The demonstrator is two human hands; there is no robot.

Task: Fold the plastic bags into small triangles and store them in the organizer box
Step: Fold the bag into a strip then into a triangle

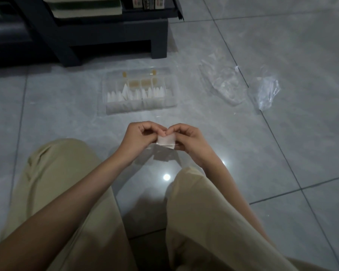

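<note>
A small, nearly folded whitish plastic bag (166, 141) hangs between my two hands, just above the floor. My left hand (139, 136) pinches its left side and my right hand (187, 138) pinches its right side, thumbs meeting on top. Farther ahead on the tiles lies the clear organizer box (114, 109), open, with several white folded triangles (137, 93) standing in its compartments. To the right of the box lie loose clear plastic bags (221, 81), with another crumpled one (265, 92) beyond them.
A dark low shelf unit (98, 34) stands at the back left, its leg close behind the box. My knees in beige trousers (53, 173) frame the hands on both sides. Glossy grey floor tiles (282, 143) stretch to the right.
</note>
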